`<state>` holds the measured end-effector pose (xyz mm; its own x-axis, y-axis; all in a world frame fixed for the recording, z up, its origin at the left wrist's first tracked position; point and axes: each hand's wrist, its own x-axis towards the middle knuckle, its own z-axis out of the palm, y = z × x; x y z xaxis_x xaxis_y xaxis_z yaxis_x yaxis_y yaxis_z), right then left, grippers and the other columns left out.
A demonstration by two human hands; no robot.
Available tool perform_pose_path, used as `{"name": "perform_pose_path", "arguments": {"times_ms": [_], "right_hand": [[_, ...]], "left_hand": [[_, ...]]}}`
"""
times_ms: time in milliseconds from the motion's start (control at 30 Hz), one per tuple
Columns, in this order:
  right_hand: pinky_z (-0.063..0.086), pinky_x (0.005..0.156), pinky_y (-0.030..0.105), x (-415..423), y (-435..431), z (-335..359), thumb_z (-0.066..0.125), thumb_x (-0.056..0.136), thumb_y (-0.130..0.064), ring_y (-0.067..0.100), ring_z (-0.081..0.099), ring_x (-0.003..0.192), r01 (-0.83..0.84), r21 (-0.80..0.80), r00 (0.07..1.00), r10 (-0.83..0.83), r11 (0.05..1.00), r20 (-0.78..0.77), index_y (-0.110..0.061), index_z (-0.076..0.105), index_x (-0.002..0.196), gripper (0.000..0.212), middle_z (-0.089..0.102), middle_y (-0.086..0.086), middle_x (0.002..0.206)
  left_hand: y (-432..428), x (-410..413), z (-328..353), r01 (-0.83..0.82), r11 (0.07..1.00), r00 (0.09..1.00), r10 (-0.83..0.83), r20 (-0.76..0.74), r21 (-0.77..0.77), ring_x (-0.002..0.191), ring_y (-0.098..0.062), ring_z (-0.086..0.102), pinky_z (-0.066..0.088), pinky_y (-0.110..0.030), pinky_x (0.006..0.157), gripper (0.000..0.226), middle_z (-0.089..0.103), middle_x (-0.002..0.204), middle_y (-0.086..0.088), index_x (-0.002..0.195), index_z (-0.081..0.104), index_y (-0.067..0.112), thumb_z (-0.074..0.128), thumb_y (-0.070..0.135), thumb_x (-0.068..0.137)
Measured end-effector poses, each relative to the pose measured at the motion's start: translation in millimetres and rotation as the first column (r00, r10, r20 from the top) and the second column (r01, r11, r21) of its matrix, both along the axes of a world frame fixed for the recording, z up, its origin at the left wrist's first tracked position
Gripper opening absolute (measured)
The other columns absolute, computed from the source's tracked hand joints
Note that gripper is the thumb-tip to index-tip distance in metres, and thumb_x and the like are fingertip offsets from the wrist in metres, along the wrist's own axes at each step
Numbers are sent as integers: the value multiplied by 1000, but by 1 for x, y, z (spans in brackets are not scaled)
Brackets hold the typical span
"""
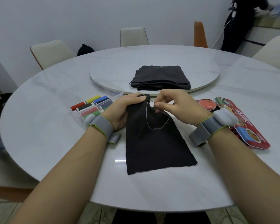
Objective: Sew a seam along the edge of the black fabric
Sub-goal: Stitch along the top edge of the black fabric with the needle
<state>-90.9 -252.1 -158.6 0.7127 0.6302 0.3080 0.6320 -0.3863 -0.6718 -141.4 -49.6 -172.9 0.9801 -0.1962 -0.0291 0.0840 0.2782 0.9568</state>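
Head view: the black fabric (152,147) lies on the desk (55,151), its far end gripped between thumb and fingers of the left hand (122,109); at that end the right hand (173,107) pinches a needle (150,101), pale thread (152,127) looping across the fabric, spool box (94,107) to the fabric's left

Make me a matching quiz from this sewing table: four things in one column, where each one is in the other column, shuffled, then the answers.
1 thread spools
2 folded cloth
3 needle
4 red tin

A pinched in the right hand
B on the turntable
C just right of that hand
D in the clear box

Pairs: 1-D, 2-B, 3-A, 4-C
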Motion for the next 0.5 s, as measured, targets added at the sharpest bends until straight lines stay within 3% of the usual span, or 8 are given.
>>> {"name": "perform_pose_path", "arguments": {"times_ms": [100,233,333,400,500], "right_hand": [[47,71,35,0,-1,0,68,91,-20,25,58,74,49,13,995,-50,999,88,-22,69,83,8,69,-7,79],[52,61,31,-7,10,0,70,88,-11,15,63,60,66,138,982,-88,988,167,-15,69,82,7,67,-3,70],[55,49,33,-13,16,-3,65,90,-3,19,65,55,21,221,994,-44,975,102,-8,57,93,10,62,4,69],[55,54,32,-15,16,-3,61,91,-4,18,64,57,-10,206,993,-14,979,115,-12,51,103,18,62,2,72],[43,59,20,-19,19,-3,60,94,-15,15,57,58,-23,125,976,-4,992,216,-17,54,108,15,60,-2,71]], "left_hand": [[0,1,-1,0,1000,1000,0,-4,4,81,-22,59,47,-34,80,9,58,90,-13,93,56,6,56,14,91],[-2,2,-3,-74,994,997,74,-4,78,83,-22,63,53,-30,78,10,64,91,-14,98,61,3,58,10,92],[-4,1,-2,-80,992,997,79,8,98,80,-22,64,54,-29,77,10,65,90,-14,97,62,3,56,8,93],[-4,-1,-1,-52,993,999,52,6,107,83,-24,66,53,-33,82,15,66,94,-17,103,63,1,55,9,93],[-4,-2,-1,-25,993,1000,24,4,119,87,-25,67,55,-35,84,21,66,97,-18,111,63,-2,54,7,94]]}}
